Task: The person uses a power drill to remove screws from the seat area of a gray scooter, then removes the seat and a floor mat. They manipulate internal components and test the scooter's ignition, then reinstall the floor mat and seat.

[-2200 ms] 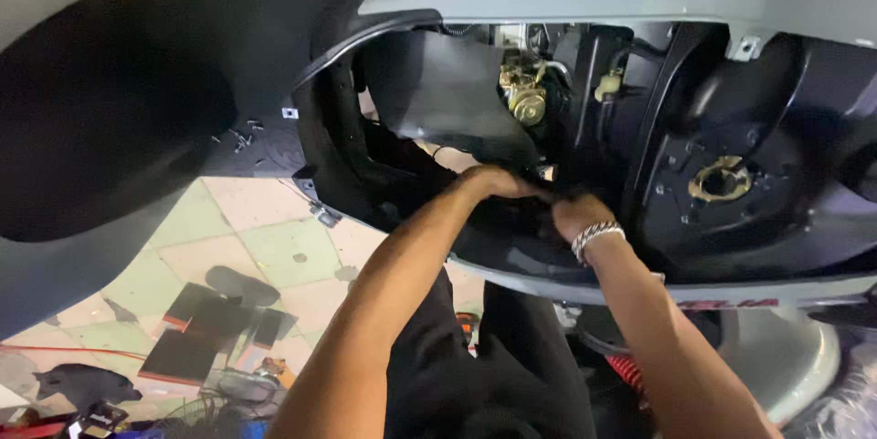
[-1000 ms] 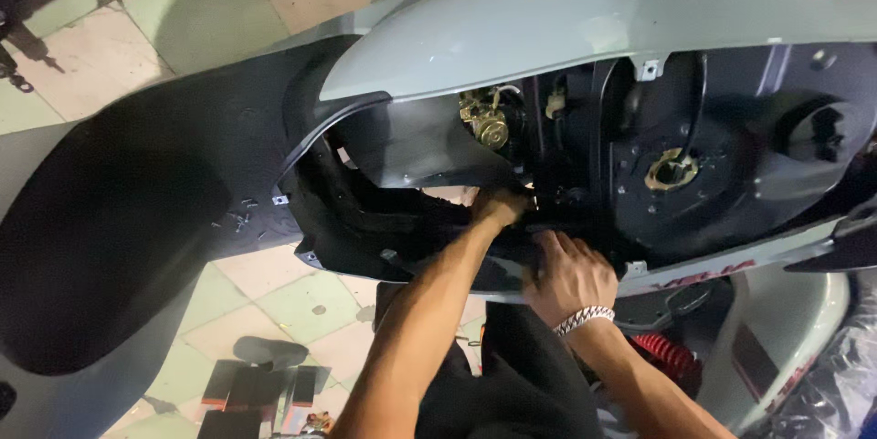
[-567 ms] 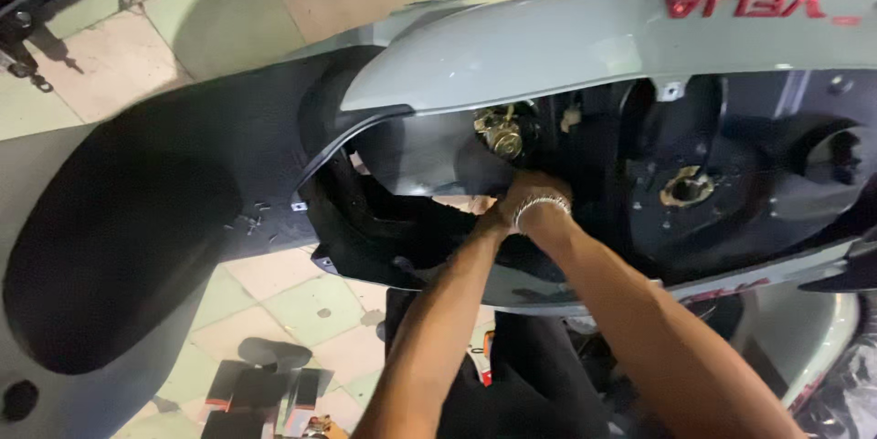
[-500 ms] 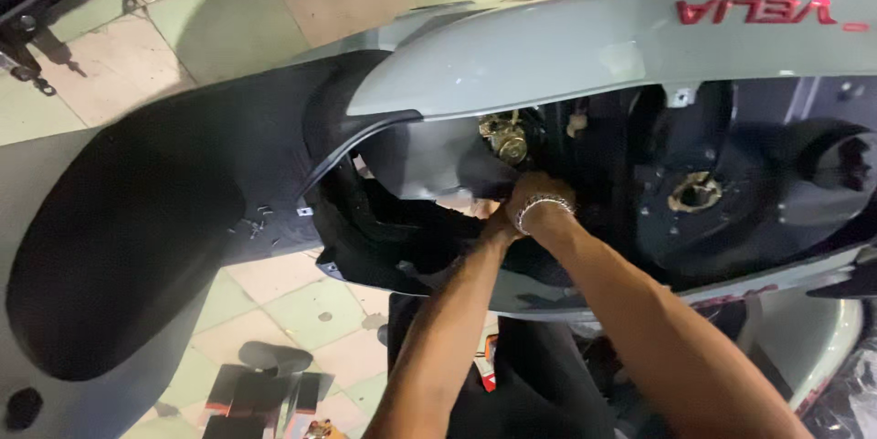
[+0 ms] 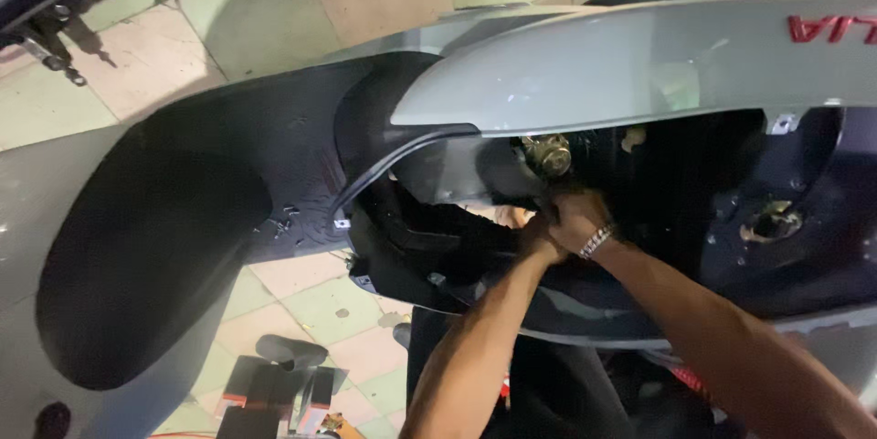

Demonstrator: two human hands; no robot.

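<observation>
Our right hand (image 5: 575,217) and left hand (image 5: 533,236), grips hidden, crowd under the brass fitting (image 5: 548,155) at frame centre; we could pinch fingers against the panel (image 5: 639,60).

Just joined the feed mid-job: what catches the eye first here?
Both hands, the right hand with a metal bracelet and the left hand beside it, meet inside the scooter's open black housing, just below a brass-coloured fitting. A grey body panel arches above them.
</observation>
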